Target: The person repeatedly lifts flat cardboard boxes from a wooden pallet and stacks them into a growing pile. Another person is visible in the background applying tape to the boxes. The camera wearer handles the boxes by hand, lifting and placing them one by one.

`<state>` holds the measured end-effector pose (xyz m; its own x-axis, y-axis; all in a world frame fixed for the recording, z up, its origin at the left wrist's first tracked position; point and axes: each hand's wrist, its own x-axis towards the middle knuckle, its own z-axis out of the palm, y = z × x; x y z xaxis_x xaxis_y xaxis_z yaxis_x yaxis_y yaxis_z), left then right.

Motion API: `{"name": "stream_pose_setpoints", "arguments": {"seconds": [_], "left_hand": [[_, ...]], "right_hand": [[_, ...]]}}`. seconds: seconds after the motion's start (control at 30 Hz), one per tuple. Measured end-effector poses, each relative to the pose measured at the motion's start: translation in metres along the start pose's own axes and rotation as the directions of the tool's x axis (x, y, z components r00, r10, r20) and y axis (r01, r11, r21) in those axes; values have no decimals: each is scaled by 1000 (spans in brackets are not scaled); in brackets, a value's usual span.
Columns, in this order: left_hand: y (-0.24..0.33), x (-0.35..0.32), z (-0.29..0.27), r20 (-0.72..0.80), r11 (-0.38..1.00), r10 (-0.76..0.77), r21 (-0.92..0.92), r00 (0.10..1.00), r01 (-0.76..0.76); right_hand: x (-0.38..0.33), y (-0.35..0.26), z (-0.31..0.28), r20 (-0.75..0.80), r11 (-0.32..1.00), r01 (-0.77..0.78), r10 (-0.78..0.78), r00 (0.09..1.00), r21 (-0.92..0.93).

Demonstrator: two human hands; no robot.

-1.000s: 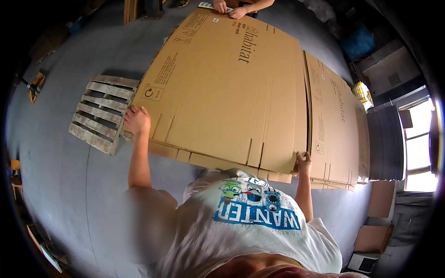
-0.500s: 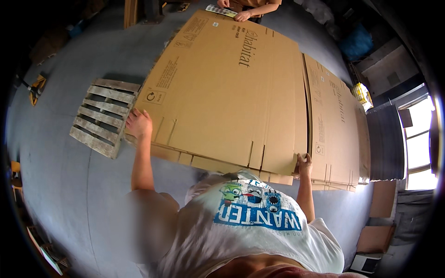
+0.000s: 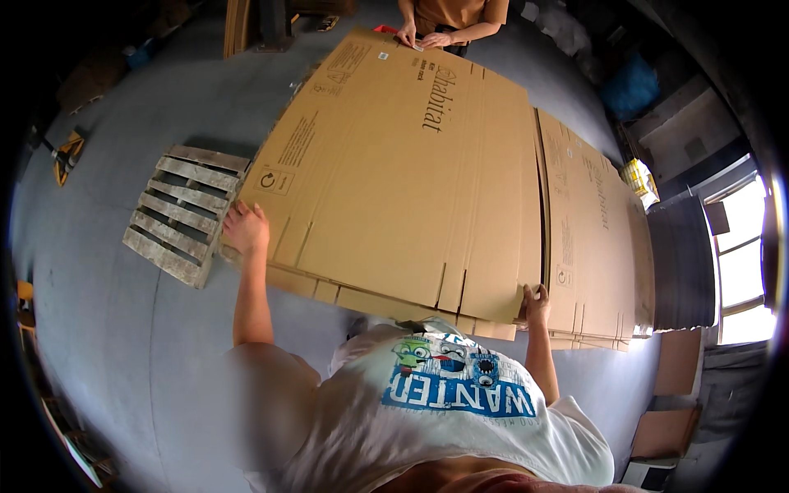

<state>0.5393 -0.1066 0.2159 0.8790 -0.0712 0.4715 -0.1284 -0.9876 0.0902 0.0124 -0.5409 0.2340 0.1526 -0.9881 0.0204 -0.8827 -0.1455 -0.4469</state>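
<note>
A large flat cardboard carton [image 3: 386, 189] with dark print and cut slots lies on top of a stack in front of me. My left hand [image 3: 246, 228] is at its left near edge, fingers curled along the side. At the near right corner, my right hand [image 3: 536, 304] pinches the carton's edge beside the gap to a second stack. At the far edge, a co-worker's hands [image 3: 423, 39] are close together over the carton with a small pale label [image 3: 417, 47] at the fingers. A small white sticker [image 3: 383, 56] sits near the far left corner.
A second stack of flat cartons [image 3: 592, 222] stands close on the right. Left of the cartons a wooden pallet [image 3: 185, 209] lies on the grey floor [image 3: 107, 304]. A dark stack of sheets [image 3: 682, 263] stands by the window [image 3: 744, 263]. A yellow pallet jack [image 3: 67, 158] is far left.
The co-worker's hands have come together at the far edge, and the sheet of labels once there is out of sight. My hands keep their holds; the carton appears slightly lower in view.
</note>
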Motion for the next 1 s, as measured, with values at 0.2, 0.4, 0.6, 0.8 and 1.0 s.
{"name": "stream_pose_setpoints", "arguments": {"seconds": [0.2, 0.4, 0.6, 0.8, 1.0], "left_hand": [[1, -1, 5, -68, 1000, 21, -12, 997, -22], [2, -1, 3, -47, 998, 58, 34, 997, -56], [-17, 28, -17, 230, 995, -60, -64, 971, 77], [-26, 69, -4, 407, 984, 46, -175, 912, 29], [-22, 65, -2, 651, 836, 124, -475, 749, 275]], "right_hand": [[2, 4, 0, 48, 998, -49, 47, 998, 51], [7, 8, -8, 0, 995, 43, -44, 999, 88], [11, 0, -48, 245, 632, -123, -109, 963, 766], [26, 19, -54, 292, 524, -217, -64, 954, 824], [39, -5, -96, 252, 692, -111, -106, 962, 714]]}}
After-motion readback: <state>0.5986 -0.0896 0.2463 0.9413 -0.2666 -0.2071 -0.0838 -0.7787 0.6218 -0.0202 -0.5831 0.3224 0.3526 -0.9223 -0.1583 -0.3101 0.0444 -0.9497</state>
